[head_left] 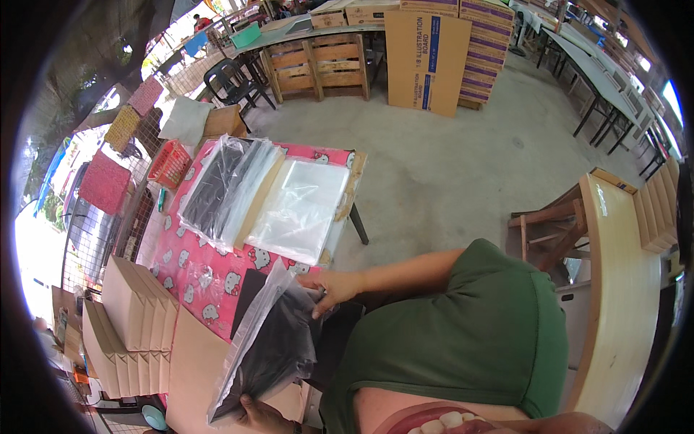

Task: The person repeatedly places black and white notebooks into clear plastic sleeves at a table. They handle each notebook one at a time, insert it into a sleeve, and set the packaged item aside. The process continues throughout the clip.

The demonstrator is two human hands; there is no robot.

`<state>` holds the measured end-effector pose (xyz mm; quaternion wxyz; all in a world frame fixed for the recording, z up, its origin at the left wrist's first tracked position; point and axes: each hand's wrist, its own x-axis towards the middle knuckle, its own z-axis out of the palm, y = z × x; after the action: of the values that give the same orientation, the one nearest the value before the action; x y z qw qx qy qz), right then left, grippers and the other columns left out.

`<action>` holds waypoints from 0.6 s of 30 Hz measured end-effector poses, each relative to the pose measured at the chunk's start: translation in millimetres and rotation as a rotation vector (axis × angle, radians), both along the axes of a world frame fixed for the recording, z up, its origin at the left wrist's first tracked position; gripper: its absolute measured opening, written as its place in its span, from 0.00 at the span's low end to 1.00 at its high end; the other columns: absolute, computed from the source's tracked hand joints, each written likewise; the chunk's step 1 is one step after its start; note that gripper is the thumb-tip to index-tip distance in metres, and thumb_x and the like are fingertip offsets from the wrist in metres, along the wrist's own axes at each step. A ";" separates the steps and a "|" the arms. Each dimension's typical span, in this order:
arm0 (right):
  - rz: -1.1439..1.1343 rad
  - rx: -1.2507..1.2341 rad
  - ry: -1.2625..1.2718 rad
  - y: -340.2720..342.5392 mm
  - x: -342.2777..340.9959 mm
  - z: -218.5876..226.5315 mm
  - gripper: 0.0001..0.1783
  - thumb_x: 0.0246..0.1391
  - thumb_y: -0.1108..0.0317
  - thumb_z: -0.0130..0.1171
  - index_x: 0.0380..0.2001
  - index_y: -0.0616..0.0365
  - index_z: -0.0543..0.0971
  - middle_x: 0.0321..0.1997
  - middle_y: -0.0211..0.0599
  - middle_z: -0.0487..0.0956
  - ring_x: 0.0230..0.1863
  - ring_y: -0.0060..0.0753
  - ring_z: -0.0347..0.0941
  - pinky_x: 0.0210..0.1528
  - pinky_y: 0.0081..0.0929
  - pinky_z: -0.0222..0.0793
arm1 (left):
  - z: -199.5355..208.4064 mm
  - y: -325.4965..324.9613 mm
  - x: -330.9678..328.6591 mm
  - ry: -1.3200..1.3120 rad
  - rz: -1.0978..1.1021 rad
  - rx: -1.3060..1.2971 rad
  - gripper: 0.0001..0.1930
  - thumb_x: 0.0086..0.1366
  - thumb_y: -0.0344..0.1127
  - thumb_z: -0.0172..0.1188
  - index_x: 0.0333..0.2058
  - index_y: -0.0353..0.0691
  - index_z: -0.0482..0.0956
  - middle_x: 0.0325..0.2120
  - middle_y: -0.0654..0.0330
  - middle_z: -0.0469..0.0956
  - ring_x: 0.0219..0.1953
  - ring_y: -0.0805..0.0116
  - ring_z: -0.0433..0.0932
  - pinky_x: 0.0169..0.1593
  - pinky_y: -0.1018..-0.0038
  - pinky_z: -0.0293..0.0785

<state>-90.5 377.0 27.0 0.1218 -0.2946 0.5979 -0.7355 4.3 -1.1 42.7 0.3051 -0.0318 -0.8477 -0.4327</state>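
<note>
Both hands hold a clear plastic bag (271,340) with a black folded item inside it, over the near edge of a table covered with a pink cartoon-print cloth (195,271). My right hand (329,286) grips the bag's upper open end. My left hand (260,416) grips its lower end by the picture's bottom edge. Further back on the table lie a stack of empty clear bags (300,206) on a cardboard sheet and a pile of bagged black items (217,188). A black sheet (248,289) lies under the held bag.
Stacks of flat brown cardboard pieces (134,307) stand at the table's left, with a red basket (170,163) beyond. Wooden pallets (318,65), cardboard boxes (426,61) and a black chair (235,79) stand on the concrete floor. To the right is a wooden bench (614,289).
</note>
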 end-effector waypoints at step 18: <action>-0.292 0.015 0.313 -18.6 1.0 100.2 0.16 0.47 0.66 0.66 0.38 0.60 0.75 0.26 0.35 0.78 0.28 0.24 0.73 0.32 0.23 0.68 | 96.5 105.5 -14.0 0.232 -0.029 0.321 0.44 0.58 0.37 0.62 0.63 0.34 0.39 0.56 0.46 0.60 0.54 0.55 0.64 0.60 0.62 0.58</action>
<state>-89.5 358.3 127.2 -0.0779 -0.3145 0.6514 -0.6861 -9.7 104.3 139.2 0.3955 -0.0445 -0.7266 -0.5600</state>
